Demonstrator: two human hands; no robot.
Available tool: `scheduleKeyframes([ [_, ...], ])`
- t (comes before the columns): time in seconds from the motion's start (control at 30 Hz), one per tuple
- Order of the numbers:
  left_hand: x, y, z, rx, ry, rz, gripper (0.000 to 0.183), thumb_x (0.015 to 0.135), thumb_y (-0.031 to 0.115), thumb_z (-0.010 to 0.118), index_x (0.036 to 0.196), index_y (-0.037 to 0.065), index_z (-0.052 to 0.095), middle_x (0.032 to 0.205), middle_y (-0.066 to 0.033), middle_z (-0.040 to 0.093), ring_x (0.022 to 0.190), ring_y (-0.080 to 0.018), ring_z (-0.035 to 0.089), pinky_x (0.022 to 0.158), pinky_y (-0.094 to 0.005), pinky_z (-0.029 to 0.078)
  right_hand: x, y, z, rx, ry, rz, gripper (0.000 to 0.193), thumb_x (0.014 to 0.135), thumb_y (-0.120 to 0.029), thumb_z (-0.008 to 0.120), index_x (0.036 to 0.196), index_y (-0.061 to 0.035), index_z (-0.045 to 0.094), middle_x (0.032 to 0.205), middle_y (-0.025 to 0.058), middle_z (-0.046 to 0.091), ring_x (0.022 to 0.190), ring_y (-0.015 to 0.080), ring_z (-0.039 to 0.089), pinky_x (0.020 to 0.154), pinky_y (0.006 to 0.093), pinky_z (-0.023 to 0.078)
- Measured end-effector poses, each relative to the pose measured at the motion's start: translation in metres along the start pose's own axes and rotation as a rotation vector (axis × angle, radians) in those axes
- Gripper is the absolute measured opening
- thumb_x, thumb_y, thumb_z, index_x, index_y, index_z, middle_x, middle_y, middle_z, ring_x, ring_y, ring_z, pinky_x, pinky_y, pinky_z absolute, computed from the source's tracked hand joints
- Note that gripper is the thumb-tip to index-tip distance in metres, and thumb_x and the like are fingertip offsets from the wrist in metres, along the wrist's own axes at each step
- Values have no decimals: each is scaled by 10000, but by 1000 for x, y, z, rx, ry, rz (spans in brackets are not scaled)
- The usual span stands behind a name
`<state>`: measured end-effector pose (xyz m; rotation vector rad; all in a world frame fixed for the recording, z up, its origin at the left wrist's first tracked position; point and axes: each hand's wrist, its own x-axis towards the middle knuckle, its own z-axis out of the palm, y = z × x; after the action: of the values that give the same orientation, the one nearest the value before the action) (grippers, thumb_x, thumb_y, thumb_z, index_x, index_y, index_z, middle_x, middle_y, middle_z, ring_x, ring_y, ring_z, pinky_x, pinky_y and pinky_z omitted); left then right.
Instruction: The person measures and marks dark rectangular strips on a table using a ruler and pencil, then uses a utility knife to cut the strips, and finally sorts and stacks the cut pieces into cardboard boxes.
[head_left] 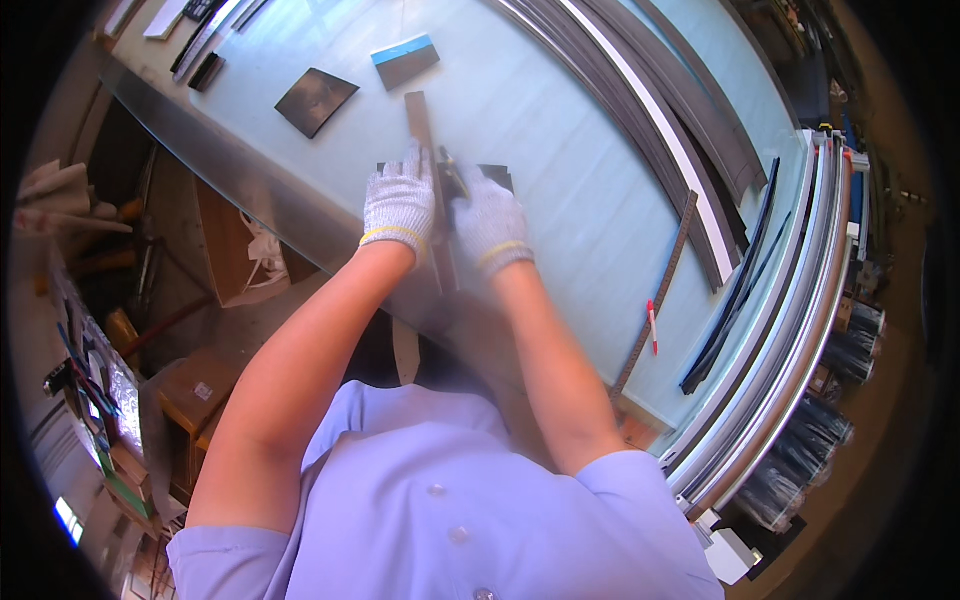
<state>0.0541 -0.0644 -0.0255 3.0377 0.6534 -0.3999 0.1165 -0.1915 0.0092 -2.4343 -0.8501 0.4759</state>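
My left hand [400,200], in a grey-white knit glove with a yellow cuff line, lies with its fingers stretched along a long flat metal straightedge [417,115]. A dark sheet [497,175] shows from beneath both hands, crossed by the straightedge. Just to the right of the bar, my right hand [490,222], gloved the same way, is closed around a slim dark tool [452,180] that looks like a utility knife. Blur hides its tip. Farther off lie a square dark piece [316,101] and a smaller dark piece with a blue band [405,62].
The glass-like tabletop [580,220] has a near edge slanting past my forearms. Long curved dark and white strips [650,110] lie at the right, beside a long ruler [655,290] and a red-and-white pen [652,328]. Metal tubes [800,340] run along the right edge. Cardboard boxes [195,390] stand lower left.
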Motion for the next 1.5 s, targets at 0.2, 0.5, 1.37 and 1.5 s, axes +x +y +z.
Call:
scheduleKeyframes([
  [0.2, -3, -4, -6, -9, -89, -28, 1210, 569, 358, 944, 1534, 3, 307, 1604, -143, 315, 1196, -329, 559, 984, -426, 477, -76, 8, 7, 64, -150, 59, 608, 924, -126, 586, 1501, -212, 415, 1056, 195, 619, 876, 428, 651, 774, 519, 532],
  [0.5, -2, 0, -6, -17, -44, -12, 1214, 562, 365, 946, 1530, 3, 310, 1598, -143, 322, 1198, -331, 556, 993, -425, 473, -14, -5, -9, 44, 15, -12, 555, 924, -131, 596, 1461, -198, 472, 1021, 205, 647, 875, 414, 655, 759, 500, 538],
  [1.37, -1, -2, -9, -10, -94, -22, 1227, 556, 366, 947, 1531, -6, 302, 1600, -150, 322, 1180, -332, 565, 977, -419, 485, -108, 16, 0, -53, -250, 88, 611, 937, -172, 598, 1512, -199, 392, 1043, 195, 643, 900, 391, 666, 785, 507, 536],
  [1.5, -1, -1, -12, -18, -114, -28, 1218, 563, 356, 943, 1531, -11, 301, 1603, -148, 318, 1179, -329, 566, 974, -418, 485, -82, 21, -5, 28, -191, 1, 591, 937, -166, 595, 1499, -198, 415, 1008, 194, 652, 906, 392, 667, 794, 494, 538],
])
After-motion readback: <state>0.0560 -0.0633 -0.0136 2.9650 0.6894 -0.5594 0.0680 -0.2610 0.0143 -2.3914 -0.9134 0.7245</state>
